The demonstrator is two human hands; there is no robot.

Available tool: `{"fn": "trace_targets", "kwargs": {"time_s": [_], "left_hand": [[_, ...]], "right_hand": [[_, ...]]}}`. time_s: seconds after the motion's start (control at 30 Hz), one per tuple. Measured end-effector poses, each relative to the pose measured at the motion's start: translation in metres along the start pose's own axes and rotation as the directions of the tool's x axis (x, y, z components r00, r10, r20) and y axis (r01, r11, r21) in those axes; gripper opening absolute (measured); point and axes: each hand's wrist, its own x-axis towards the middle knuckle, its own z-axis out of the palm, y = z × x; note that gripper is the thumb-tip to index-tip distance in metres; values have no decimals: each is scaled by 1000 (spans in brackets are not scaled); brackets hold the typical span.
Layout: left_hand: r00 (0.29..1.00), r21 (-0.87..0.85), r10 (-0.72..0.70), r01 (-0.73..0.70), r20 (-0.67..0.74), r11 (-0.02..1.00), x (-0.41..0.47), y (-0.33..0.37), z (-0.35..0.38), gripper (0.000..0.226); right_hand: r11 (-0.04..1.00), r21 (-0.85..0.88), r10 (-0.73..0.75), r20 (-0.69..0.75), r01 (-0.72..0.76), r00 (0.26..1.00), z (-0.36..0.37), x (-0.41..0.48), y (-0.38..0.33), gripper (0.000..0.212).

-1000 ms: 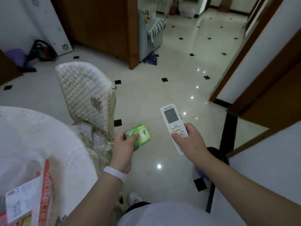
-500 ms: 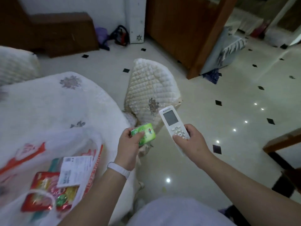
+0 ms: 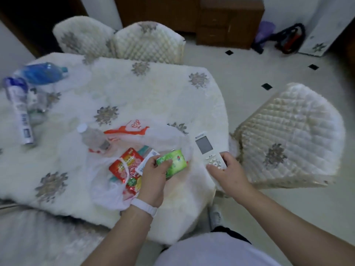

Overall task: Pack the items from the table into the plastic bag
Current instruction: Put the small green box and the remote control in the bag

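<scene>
My left hand (image 3: 153, 175) grips a small green packet (image 3: 173, 164) just above the open white plastic bag (image 3: 157, 137), which lies on the table (image 3: 134, 96). Inside the bag lies a red snack packet (image 3: 127, 164) with a white label beside it. My right hand (image 3: 228, 173) holds a white remote control (image 3: 206, 147) by its lower end, at the table's right edge beside the bag. A small clear bottle (image 3: 92, 136) lies at the bag's left side.
A white tube (image 3: 20, 114) and a blue bottle (image 3: 43, 73) lie at the table's far left. Quilted chairs stand behind the table (image 3: 146, 41) and to its right (image 3: 292, 137). A brown cabinet (image 3: 228, 22) stands against the back wall.
The view has swung left from the floor and chair onto the table. Both hands, still holding the green packet and the remote, now sit over the table by the bag.
</scene>
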Motion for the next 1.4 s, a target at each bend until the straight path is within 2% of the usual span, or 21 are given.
{"fn": "trace_targets", "kwargs": {"time_s": [0.1, 0.23, 0.3, 0.37, 0.47, 0.63, 0.83, 0.97, 1.1, 1.23, 1.3, 1.4], "left_hand": [[988, -9, -4, 3, -153, 1000, 0, 3, 6, 15], [930, -36, 7, -21, -368, 999, 1, 10, 6, 31], [892, -70, -2, -34, -452, 997, -2, 8, 2, 24], [859, -94, -13, -42, -513, 995, -8, 5, -3, 14], [810, -111, -47, -23, -584, 994, -13, -1, -14, 10], [749, -95, -86, 30, -657, 995, -2, -15, -34, 20], [747, 11, -26, 44, -664, 999, 31, -17, -56, 21], [822, 44, 8, 21, -570, 999, 53, -8, -75, 30], [895, 260, 105, 13, -433, 965, 65, -7, -103, 45], [927, 513, 211, -23, -311, 858, 63, -13, -128, 44], [946, 616, 215, -20, -243, 787, 60, -18, -138, 39], [974, 821, 156, 48, -166, 569, 59, -27, -151, 25]], "right_hand": [[998, -41, -37, 115, 42, 993, -5, 24, -5, 17], [991, -87, -77, 267, 103, 961, -13, 53, -10, 19], [986, -98, -93, 349, 135, 932, -14, 64, -10, 19], [981, -106, -108, 403, 163, 909, -12, 72, -13, 19], [976, -101, -126, 455, 191, 882, -2, 75, -20, 18], [971, -106, -131, 517, 215, 846, 18, 66, -27, 18], [943, -217, -112, 510, 254, 853, 42, 71, -33, 19], [920, -285, -99, 499, 270, 861, 67, 66, -39, 19], [905, -336, -78, 469, 259, 880, 99, 62, -48, 22], [884, -400, -46, 441, 242, 896, 131, 64, -53, 26], [868, -432, -33, 439, 243, 898, 146, 64, -53, 25], [853, -457, -32, 440, 254, 898, 166, 61, -53, 25]]}}
